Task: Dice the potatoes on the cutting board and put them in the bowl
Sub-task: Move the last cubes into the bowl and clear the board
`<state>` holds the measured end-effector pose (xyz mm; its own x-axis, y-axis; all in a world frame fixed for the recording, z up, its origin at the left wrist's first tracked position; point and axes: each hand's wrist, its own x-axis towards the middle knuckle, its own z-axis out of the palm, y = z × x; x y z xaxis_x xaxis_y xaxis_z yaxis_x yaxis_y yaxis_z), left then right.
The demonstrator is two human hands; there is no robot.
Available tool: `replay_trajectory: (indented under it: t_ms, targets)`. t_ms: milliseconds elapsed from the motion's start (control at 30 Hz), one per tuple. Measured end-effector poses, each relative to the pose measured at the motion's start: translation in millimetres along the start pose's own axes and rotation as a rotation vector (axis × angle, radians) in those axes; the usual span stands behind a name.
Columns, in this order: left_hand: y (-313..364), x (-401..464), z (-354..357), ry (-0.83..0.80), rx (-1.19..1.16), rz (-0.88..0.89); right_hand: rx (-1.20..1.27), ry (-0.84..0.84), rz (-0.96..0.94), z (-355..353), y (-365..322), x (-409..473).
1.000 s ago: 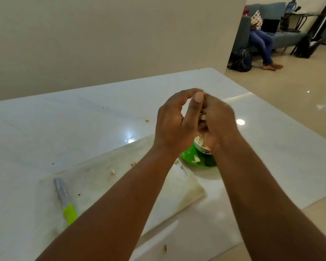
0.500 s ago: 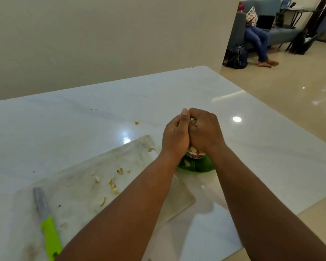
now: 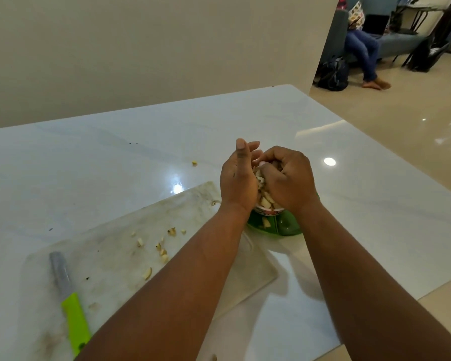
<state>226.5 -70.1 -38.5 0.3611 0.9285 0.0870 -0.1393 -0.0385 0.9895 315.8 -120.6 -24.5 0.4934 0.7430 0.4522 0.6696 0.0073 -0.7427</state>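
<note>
Just past the right end of the white cutting board (image 3: 190,207) sits a green bowl (image 3: 284,227), mostly hidden by my hands. Directly above it, my left hand (image 3: 238,178) and my right hand (image 3: 287,181) are held close together. Diced potato pieces (image 3: 264,201) show in the gap between the palms and drop toward the bowl. The left hand's thumb and fingers are straight, its palm against the pieces. My right hand's fingers curl over the pieces. A few loose potato bits (image 3: 162,250) lie on the board.
A knife with a lime-green handle (image 3: 71,308) lies at the board's left end. One stray potato bit (image 3: 194,163) sits on the white marble table beyond the board. The table edge runs close on the right. A person sits on a far sofa (image 3: 362,45) beside a backpack (image 3: 332,74).
Both hands have come down from higher above the table to just over the bowl. The left hand's fingers have straightened, and potato pieces now show between the palms.
</note>
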Motion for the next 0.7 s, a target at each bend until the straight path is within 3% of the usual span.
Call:
replay_trajectory:
  t_ms: [100,333,500,700]
  targets:
    - [-0.3,1.6,-4.3,0.004,-0.002,-0.039,0.172,0.025,0.056,-4.5,-7.1,-0.7]
    - [0.6,2.5,-5.9,-0.047,0.017,-0.090,0.245,0.067,0.161,-11.9,-5.7,-5.2]
    - [6.0,3.6,-10.7,-0.066,-0.023,-0.130,0.219,0.118,0.142,-14.6,-4.2,-5.0]
    - [11.4,5.2,-28.1,-0.083,-0.101,-0.223,0.462,0.195,0.140,-15.8,-24.8,-3.1]
